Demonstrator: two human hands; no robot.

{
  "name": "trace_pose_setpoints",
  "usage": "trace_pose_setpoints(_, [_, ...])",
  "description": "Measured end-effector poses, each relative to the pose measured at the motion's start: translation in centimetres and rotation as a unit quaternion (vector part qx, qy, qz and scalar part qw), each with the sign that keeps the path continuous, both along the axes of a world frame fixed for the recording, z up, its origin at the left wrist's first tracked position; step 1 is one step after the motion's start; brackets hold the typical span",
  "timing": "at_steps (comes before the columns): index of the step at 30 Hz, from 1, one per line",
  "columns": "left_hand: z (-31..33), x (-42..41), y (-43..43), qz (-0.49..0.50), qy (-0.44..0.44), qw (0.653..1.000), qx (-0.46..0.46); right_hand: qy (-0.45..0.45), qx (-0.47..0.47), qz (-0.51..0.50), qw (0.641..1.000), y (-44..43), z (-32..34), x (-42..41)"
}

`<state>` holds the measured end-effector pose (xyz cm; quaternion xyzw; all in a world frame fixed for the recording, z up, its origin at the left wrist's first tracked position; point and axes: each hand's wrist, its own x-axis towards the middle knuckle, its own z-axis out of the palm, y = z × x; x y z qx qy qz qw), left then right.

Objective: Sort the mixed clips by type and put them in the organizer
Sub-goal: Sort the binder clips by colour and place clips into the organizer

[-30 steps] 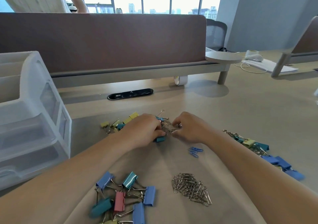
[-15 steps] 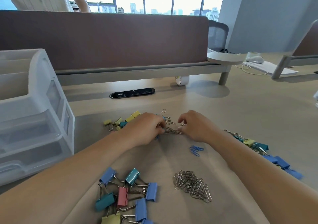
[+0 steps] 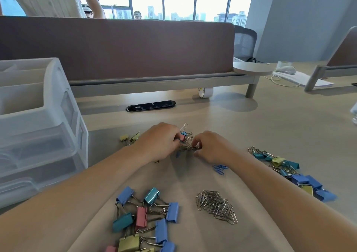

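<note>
Both hands meet over the middle of the matte beige counter [image 3: 270,128]. The left hand [image 3: 160,142] has its fingers curled in, pinching one side of a tangle of mixed clips [image 3: 187,138], a knot of thin silver wire with small pink and blue metal bodies caught in it. The right hand [image 3: 211,148] is curled the same way, and its fingertips [image 3: 196,143] nip the wire loops at the tangle's lower edge.

Nearer the person lies a loose heap of large binder clips [image 3: 146,213], folded metal in blue, teal, pink and yellow with wire handles. Just to its right is a pile of silver paper clips [image 3: 216,206]. A few blue paper clips [image 3: 220,169] lie beside the right wrist. A row of small binder clips [image 3: 289,171] stretches along the right. Two small yellow binder clips [image 3: 129,137] sit left of the left hand.

The organizer [image 3: 44,116], translucent white plastic with open top trays and drawers below, stands at the far left, well apart from the tangle.
</note>
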<state>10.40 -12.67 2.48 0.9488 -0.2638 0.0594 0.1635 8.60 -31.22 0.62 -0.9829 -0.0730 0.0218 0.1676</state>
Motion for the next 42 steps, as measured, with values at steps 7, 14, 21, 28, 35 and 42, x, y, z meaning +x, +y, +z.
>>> trace_pose_setpoints(7, [1.3, -0.4, 0.8, 0.003, 0.029, 0.999, -0.045, -0.014, 0.002, 0.03, 0.999, 0.4, 0.6, -1.1])
trace_pose_setpoints(14, [1.6, -0.7, 0.6, -0.015, 0.049, 0.995, -0.081, -0.063, 0.062, 0.018, 0.996, 1.0, 1.7, -1.6])
trace_pose_setpoints(21, [1.2, -0.7, 0.7, 0.019, 0.029, 0.998, -0.053, -0.066, 0.038, -0.019, 0.997, 1.3, 2.0, -1.6])
trace_pose_setpoints(28, [-0.2, -0.8, 0.1, 0.032, 0.016, 0.99, 0.14, -0.048, 0.003, -0.045, 0.998, 0.3, 1.7, -1.6])
trace_pose_setpoints(35, [-1.1, -1.9, -1.8, 0.049, -0.024, 0.985, 0.161, -0.053, -0.001, -0.057, 0.997, -1.2, 1.4, -2.2])
trace_pose_setpoints(42, [-1.3, -1.9, -2.3, 0.062, -0.001, 0.987, 0.151, -0.048, -0.002, -0.065, 0.997, -2.4, 1.3, -3.0])
